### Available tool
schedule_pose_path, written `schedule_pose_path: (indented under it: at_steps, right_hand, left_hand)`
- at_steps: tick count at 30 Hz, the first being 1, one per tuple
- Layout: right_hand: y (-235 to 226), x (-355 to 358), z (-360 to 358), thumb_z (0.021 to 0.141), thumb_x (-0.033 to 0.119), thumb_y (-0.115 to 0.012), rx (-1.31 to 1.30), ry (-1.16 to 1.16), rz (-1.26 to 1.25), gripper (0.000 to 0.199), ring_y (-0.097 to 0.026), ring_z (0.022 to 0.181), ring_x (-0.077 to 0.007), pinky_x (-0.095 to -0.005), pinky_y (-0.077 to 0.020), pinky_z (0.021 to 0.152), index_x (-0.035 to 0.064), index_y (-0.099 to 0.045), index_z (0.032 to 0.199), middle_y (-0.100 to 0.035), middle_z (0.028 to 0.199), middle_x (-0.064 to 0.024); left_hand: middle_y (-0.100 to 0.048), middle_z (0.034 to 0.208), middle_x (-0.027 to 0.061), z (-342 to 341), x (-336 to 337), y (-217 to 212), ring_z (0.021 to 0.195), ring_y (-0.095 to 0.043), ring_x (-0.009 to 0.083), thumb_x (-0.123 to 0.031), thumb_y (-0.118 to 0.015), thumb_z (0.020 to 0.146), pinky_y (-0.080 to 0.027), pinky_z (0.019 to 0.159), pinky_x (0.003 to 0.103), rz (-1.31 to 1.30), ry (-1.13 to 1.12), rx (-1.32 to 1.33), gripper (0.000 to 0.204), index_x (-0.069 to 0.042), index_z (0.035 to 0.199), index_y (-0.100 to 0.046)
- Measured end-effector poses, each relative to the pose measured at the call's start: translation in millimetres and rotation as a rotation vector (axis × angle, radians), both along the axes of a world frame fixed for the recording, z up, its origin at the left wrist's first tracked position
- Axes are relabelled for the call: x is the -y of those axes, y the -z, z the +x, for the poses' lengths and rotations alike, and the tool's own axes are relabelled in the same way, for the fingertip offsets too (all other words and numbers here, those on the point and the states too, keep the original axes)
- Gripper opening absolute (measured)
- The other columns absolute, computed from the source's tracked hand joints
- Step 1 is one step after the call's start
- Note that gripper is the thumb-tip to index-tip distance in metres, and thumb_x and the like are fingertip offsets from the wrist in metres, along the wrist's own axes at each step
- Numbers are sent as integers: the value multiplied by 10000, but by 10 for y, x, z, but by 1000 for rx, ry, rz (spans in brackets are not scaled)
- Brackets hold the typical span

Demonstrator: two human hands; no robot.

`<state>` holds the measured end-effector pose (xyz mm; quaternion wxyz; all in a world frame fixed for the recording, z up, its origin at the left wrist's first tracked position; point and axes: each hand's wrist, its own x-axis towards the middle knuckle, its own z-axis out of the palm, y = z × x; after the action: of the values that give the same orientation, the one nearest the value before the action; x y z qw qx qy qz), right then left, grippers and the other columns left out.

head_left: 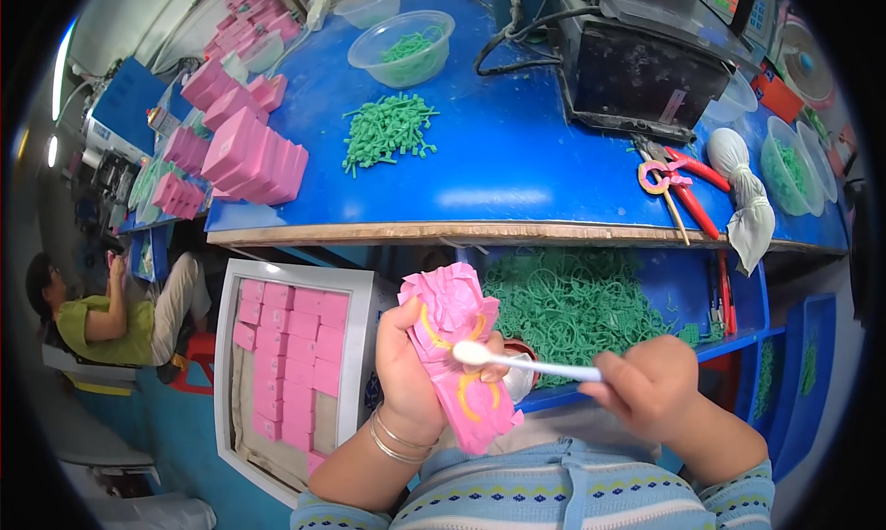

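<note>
My left hand (406,373) grips a stack of pink plastic pieces with yellow curved marks (457,345), held upright in front of my chest. My right hand (646,382) holds a thin white stick with a rounded tip (526,364), and the tip rests against the pink stack near my left fingers. Both hands hover below the blue workbench's front edge (480,230), above a lower shelf heaped with green plastic rings and sprues (572,304).
A tray of pink blocks (286,355) stands to my left. On the bench lie stacked pink pieces (254,156), loose green parts (388,128), a clear bowl of green parts (403,48), a black machine (637,59), red pliers (692,188) and a white tied bag (743,193). Another person (101,318) sits far left.
</note>
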<state>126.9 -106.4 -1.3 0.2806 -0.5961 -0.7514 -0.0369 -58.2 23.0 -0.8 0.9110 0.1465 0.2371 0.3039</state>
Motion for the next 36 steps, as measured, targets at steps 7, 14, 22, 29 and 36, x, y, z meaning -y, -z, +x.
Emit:
schedule_pose_path:
  at_steps: [7, 14, 22, 29, 36]
  right_hand:
    - [-84, -22, 163, 692, 236, -707, 24, 107, 79, 238, -417, 397, -176, -325, -292, 378, 52, -601, 800, -402, 489, -17]
    - [-80, -231, 264, 744, 171, -668, 2, 288, 81, 204, -472, 449, -233, -355, -349, 420, 47, -571, 875, -456, 557, -59]
    - [-90, -916, 302, 713, 115, -564, 262, 262, 156, 367, -504, 780, -220, -325, -410, 661, 14, -552, 1065, -485, 829, -80]
    - [-253, -722, 713, 723, 126, -583, 247, 409, 161, 104, -515, 797, -248, -356, -413, 698, 60, -565, 801, -524, 814, -83]
    - [-251, -794, 841, 728, 91, -569, 415, 383, 78, 65, -531, 769, -258, -351, -446, 656, 26, -568, 735, -503, 754, -95]
  left_hand:
    - [-482, 706, 76, -21, 11, 56, 518, -379, 159, -404, -341, 816, -349, 524, 316, -15, -17, 76, 403, -52, 923, -503]
    - [-468, 756, 80, -20, 32, 37, 509, -391, 157, -444, -399, 807, -335, 499, 304, 0, 52, 26, 375, -107, 920, -518]
    - [-517, 744, 172, 42, 131, 85, 497, -403, 155, -475, -386, 795, -350, 501, 297, 32, 221, 16, 459, -80, 981, -526]
    - [-474, 672, 138, 22, 141, 140, 512, -392, 152, -486, -374, 804, -351, 509, 301, 15, 129, 20, 469, -67, 959, -517]
    - [-426, 627, 85, 197, 189, 101, 528, -379, 161, -525, -378, 772, -341, 533, 296, -47, 261, 79, 536, -12, 868, -497]
